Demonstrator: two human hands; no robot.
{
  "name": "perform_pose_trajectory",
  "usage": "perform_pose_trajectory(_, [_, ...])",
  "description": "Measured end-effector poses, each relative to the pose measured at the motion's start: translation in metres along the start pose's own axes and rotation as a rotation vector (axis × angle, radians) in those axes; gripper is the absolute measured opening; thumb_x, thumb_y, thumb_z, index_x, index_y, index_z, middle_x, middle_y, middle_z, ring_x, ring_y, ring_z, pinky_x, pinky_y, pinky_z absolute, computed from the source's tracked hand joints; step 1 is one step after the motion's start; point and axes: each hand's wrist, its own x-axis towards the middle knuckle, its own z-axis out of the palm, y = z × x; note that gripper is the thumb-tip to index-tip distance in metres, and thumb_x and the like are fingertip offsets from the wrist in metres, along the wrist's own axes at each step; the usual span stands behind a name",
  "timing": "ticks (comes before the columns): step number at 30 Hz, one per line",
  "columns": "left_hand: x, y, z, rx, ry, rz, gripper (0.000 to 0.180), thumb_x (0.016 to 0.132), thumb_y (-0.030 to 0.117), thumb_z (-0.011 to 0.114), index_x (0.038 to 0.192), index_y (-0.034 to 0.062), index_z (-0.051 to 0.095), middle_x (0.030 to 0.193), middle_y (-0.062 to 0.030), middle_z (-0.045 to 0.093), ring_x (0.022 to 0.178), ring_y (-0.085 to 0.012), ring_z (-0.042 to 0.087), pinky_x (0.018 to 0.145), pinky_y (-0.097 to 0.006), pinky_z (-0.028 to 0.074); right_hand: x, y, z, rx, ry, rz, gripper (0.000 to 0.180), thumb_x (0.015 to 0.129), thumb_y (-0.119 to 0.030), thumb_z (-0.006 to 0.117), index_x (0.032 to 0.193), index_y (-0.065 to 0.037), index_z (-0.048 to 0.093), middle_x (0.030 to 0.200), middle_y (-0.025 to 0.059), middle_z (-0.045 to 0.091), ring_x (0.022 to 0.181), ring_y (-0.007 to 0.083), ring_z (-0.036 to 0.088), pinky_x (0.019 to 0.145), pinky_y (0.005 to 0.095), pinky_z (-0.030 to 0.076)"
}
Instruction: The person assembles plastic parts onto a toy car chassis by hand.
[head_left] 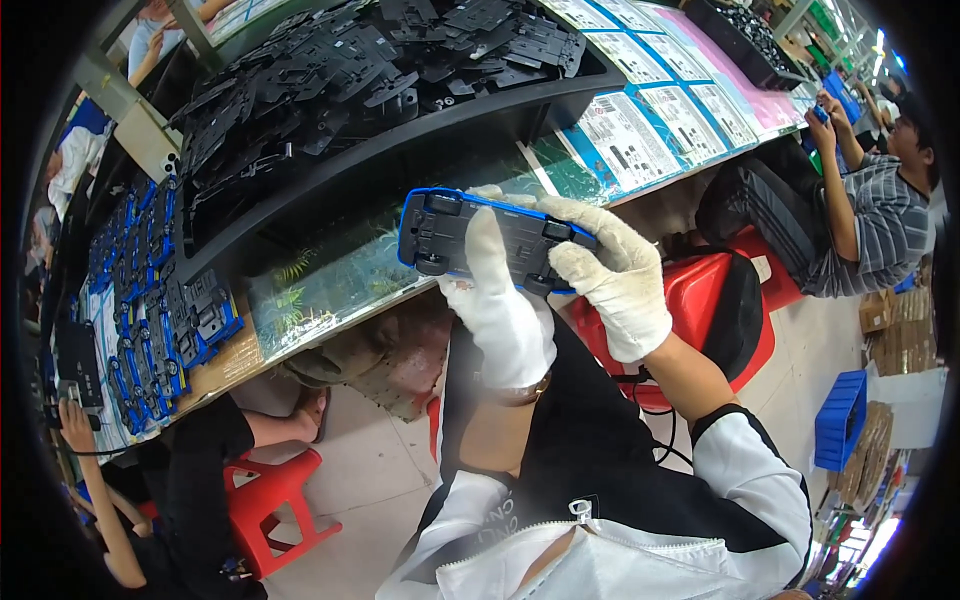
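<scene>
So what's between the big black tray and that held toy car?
In the head view, a strip of greenish tabletop shows between tray and car.

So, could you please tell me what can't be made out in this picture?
All in the head view:
- Blue toy car: its roof faces away, hidden by its own black underside.
- Left hand: most fingers are behind the car.
- Heap of black parts: lower pieces are covered by upper ones.
- Small pieces in the bin at upper right: too small to identify.

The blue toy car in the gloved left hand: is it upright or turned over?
Turned over: the toy car shows its black underside and wheels; its roof is hidden.
</scene>
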Motion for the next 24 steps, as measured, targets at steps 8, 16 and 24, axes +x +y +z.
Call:
perform_pose_trajectory(8, [0.004, -0.007, -0.004, 0.029, 0.129, -0.077, 0.031, 0.095, 0.029, 0.064, 0.111, 0.0037, 0.058, 0.099, -0.0091, 0.066, 0.086, -0.0153, 0.064, 0.079, -0.029, 0.054, 0.001, 0.004, 0.0, 0.027, 0.077, 0.127, 0.041, 0.09, -0.008, 0.07, 0.128, 0.001, 0.058, 0.124, 0.0092, 0.061, 0.113, 0.0156, 0.057, 0.097, 0.0296, 0.047])
perform_pose_trajectory(16, [0.003, -0.01, -0.004, 0.062, -0.059, -0.146, 0.04, 0.094, 0.038, 0.063, 0.112, 0.0032, 0.059, 0.108, -0.0066, 0.062, 0.095, -0.015, 0.061, 0.085, -0.03, 0.051, -0.003, 0.006, -0.006, 0.013, 0.088, -0.056, 0.036, 0.091, -0.007, 0.067, 0.125, -0.001, 0.06, 0.122, 0.0087, 0.062, 0.109, 0.0154, 0.059, 0.097, 0.0297, 0.048])
perform_pose_trajectory(24, [-0.002, -0.008, -0.005, 0.009, -0.055, -0.157, 0.036, 0.094, 0.032, 0.064, 0.117, 0.004, 0.059, 0.109, -0.0061, 0.062, 0.097, -0.0163, 0.061, 0.087, -0.032, 0.051, -0.009, -0.006, -0.008, 0.102, 0.127, -0.002, 0.035, 0.095, -0.01, 0.061, 0.128, 0.0, 0.057, 0.125, 0.0105, 0.062, 0.112, 0.0171, 0.059, 0.1, 0.0311, 0.047])
